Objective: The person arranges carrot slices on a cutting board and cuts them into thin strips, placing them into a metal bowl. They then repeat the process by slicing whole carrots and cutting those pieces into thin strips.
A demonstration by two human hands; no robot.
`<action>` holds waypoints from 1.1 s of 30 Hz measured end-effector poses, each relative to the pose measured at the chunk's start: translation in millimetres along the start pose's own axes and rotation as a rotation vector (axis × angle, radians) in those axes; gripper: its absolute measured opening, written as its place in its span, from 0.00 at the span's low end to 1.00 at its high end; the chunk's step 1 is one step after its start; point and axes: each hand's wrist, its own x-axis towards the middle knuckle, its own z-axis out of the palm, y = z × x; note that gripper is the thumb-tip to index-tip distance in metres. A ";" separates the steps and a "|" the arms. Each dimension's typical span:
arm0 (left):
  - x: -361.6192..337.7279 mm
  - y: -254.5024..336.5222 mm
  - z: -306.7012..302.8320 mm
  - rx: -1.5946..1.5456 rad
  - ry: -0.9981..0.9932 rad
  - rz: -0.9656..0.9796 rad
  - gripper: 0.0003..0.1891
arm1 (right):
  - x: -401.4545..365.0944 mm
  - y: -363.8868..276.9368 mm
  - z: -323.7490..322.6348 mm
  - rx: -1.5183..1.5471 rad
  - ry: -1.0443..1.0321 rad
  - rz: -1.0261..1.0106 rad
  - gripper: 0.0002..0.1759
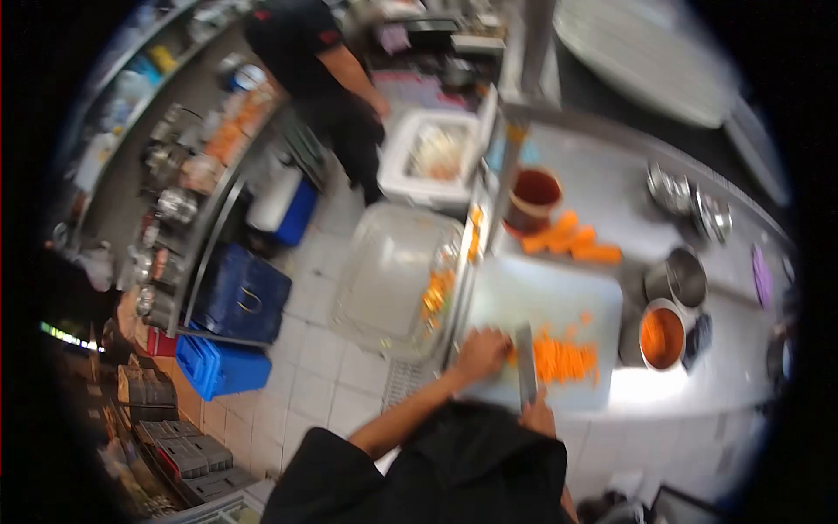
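My right hand (539, 414) is closed round the handle of a knife (526, 365), whose broad blade stands on a pale cutting board (502, 293). On the other side of the blade, my left hand (483, 354) has its fingers curled over a carrot (512, 357), mostly hidden beneath them. A heap of orange carrot strips (563, 358) lies to the right of the knife. Several whole peeled carrots (572, 240) rest on the steel counter beyond the board, beside a reddish-brown bucket (533, 194).
Right of the board stand a pot with orange contents (662, 336), a metal pot (676, 279) and steel bowls (670, 188). A clear tub (367, 279) with orange scraps sits left of the counter. Past it are a white cooler (406, 179) and a person in black (305, 52).
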 end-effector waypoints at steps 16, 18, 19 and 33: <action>-7.1 1.5 -7.9 0.013 0.166 0.099 0.06 | 10.1 14.1 6.0 0.014 0.038 -0.064 0.33; -6.9 1.4 -8.7 0.011 0.162 0.102 0.07 | 11.9 17.0 9.2 0.014 0.025 -0.090 0.32; -6.8 2.0 -9.2 -0.002 0.161 0.097 0.07 | 9.9 15.1 7.8 0.022 0.044 -0.075 0.32; -8.9 2.8 -4.8 -0.016 0.203 0.144 0.06 | -0.6 6.0 -1.5 0.103 0.091 -0.030 0.31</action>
